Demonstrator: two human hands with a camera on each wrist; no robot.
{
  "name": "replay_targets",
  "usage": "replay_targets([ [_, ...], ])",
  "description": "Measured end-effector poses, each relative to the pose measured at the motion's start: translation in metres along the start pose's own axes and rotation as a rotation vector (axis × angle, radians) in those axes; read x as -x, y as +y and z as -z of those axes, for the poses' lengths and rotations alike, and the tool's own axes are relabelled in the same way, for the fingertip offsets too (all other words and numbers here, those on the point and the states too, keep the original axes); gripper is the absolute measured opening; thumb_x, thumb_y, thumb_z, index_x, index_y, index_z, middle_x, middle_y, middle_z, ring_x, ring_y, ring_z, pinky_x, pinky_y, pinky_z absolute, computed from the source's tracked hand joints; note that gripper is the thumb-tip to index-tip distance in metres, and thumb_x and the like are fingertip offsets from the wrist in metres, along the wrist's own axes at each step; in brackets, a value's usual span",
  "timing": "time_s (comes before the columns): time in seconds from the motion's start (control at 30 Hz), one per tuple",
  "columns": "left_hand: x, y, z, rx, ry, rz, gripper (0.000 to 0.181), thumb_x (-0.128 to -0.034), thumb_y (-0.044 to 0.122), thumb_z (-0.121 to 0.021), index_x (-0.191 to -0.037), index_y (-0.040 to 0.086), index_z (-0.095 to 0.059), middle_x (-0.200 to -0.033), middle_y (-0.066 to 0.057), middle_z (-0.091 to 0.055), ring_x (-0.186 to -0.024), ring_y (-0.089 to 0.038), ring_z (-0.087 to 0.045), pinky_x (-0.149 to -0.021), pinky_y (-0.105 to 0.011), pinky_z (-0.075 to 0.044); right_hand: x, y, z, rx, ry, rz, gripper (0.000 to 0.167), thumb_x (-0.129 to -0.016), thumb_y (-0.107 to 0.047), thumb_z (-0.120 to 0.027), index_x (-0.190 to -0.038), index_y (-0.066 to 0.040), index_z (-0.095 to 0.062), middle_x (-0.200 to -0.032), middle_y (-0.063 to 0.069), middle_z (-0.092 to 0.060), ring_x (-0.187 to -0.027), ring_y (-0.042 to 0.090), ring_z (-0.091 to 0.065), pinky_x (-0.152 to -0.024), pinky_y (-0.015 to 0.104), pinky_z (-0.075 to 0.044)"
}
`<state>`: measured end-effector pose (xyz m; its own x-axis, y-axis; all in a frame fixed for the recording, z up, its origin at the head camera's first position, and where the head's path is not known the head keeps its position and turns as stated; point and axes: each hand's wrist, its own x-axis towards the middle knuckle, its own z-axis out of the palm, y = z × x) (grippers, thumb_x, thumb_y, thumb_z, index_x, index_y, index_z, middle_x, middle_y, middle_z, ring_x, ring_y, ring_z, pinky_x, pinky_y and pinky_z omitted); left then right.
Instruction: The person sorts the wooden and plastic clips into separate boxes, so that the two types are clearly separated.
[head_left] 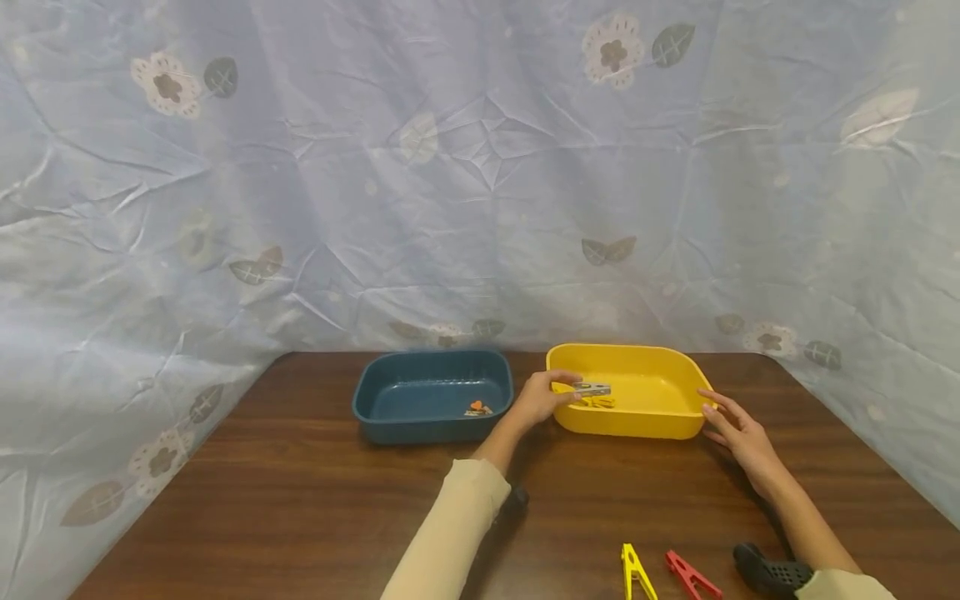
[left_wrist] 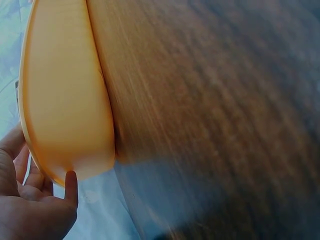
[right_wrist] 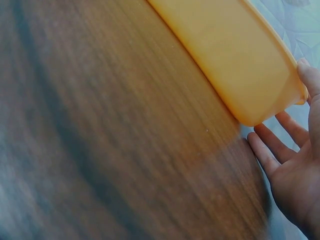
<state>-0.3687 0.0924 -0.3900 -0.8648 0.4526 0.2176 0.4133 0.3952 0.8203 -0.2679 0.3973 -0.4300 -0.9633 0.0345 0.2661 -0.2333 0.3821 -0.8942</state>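
Observation:
At the near left corner of the yellow basin (head_left: 630, 424), my left hand (head_left: 542, 398) reaches over the rim. Its thumb and index finger pinch the end of a silver clothespin (head_left: 594, 388), whose tip barely shows past the rim in the left wrist view. Yellow clothespins (head_left: 600, 402) lie inside just below it. My right hand (head_left: 742, 440) is at the basin's near right corner, thumb on the rim. The right wrist view shows its other fingers (right_wrist: 274, 142) spread and relaxed beside the outer wall.
Left of the yellow basin stands a blue basin (head_left: 420, 431) holding small orange and pale pieces (head_left: 477, 408). Near the front edge lie a yellow clothespin (head_left: 634, 571), a red clothespin (head_left: 692, 575) and a black object (head_left: 768, 573). A floral curtain (head_left: 480, 208) hangs behind the table.

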Motion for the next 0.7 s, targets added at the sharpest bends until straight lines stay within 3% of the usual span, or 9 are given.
replay_targets([
  [0.3,0.0007,0.0009,0.0004,0.02,0.012,-0.003,0.029,-0.084,0.014,-0.068,-0.113,0.01,-0.066,-0.112,-0.002,-0.062,-0.111,-0.023,-0.051,-0.087,-0.029,-0.043,-0.0012,-0.0006,-0.0003,0.005,-0.003,0.014,0.05,-0.1,-0.032,-0.039,-0.143,-0.008,-0.031,-0.14,0.029,-0.022,-0.102,-0.01,-0.042,-0.079,0.018,-0.046],
  [0.5,0.0012,0.0002,-0.0001,0.042,0.013,-0.027,0.034,-0.0844,0.011,-0.067,-0.117,0.006,-0.063,-0.117,-0.004,-0.06,-0.111,-0.026,-0.051,-0.083,-0.027,-0.043,-0.0013,0.0003,-0.0001,-0.005,-0.002,0.004,0.05,-0.099,-0.033,-0.04,-0.143,-0.01,-0.032,-0.139,0.03,-0.023,-0.101,-0.01,-0.042,-0.079,0.017,-0.046],
  [0.7,0.0018,-0.0008,-0.0013,0.032,0.006,-0.002,0.033,-0.0849,0.013,-0.067,-0.117,0.009,-0.064,-0.118,-0.003,-0.06,-0.108,-0.025,-0.052,-0.081,-0.026,-0.044,0.0003,0.0021,-0.0011,-0.005,0.002,0.0,0.051,-0.099,-0.032,-0.04,-0.143,-0.008,-0.031,-0.14,0.028,-0.022,-0.101,-0.011,-0.041,-0.079,0.017,-0.046],
])
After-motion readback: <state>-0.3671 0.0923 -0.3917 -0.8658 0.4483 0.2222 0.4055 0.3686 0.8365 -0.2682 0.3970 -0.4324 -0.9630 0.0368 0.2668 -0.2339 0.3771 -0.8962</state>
